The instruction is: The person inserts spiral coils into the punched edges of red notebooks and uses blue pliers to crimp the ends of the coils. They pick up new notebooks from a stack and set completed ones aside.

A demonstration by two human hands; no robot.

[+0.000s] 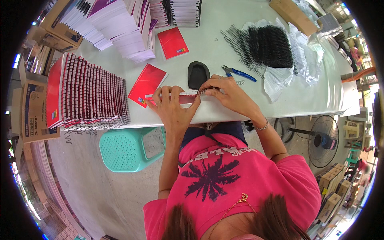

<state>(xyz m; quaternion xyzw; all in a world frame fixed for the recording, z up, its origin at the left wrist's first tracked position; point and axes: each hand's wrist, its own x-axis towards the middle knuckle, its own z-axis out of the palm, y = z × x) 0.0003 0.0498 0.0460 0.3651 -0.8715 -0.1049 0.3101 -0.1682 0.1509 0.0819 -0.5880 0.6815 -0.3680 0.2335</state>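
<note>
At the table's near edge, my left hand [174,105] grips a notebook [186,99] held on edge, its row of punched holes facing up. My right hand [224,93] pinches a dark spiral binding coil [203,91] at the notebook's right end. Just beyond my hands lies a black oval tray [198,74]. Blue-handled cutting pliers [241,74] rest to its right, with a short piece of coil [240,83] beside my right hand. Left of my left hand lies a red notebook [146,85]; another red notebook [173,43] is farther back.
A tall stack of coil-bound red notebooks [92,92] fills the table's left side. Piles of unbound notebooks [128,28] stand behind. Black coils [272,47] lie on crumpled paper at the right. Below are a turquoise stool [123,150] and a fan [323,140].
</note>
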